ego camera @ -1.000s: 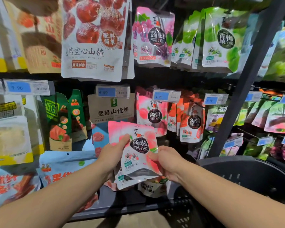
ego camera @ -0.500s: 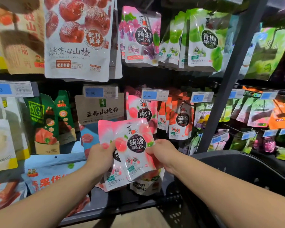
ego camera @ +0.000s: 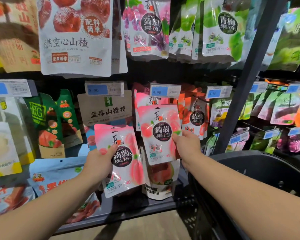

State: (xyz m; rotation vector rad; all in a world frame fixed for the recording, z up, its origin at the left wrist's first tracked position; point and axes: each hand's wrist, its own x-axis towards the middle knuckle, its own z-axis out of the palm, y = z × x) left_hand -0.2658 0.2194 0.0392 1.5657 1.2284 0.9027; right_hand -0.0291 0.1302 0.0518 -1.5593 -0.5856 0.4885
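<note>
While the left pink pouch and the right pink pouch are held up before the shelving, I see packed snack racks all around them. A large white hawthorn bag hangs at upper left, and a purple grape pouch and green plum pouches hang along the top row. A brown card pack sits behind the left pouch, with green packs further left. A dark upright post slants up on the right, dividing this bay from the next, and a black basket sits at lower right beneath the right forearm. Directly behind the right pink pouch hangs a row of matching pink pouches under a 4.90 price tag, and the held one covers most of them. Orange-red pouches hang just beside it on the right. Below, a dried guava pack stands on the shelf, partly hidden by both held pouches. My left hand grips the left pink pouch at its left edge, thumb laid over the front and fingers out of sight behind; this pouch is slightly tilted and the lower of the two. My right hand pinches the right pink pouch at its right edge, thumb on the front, holding it upright and higher, close to the hanging row. The two pouches sit just beside each other; I cannot tell whether they touch.
</note>
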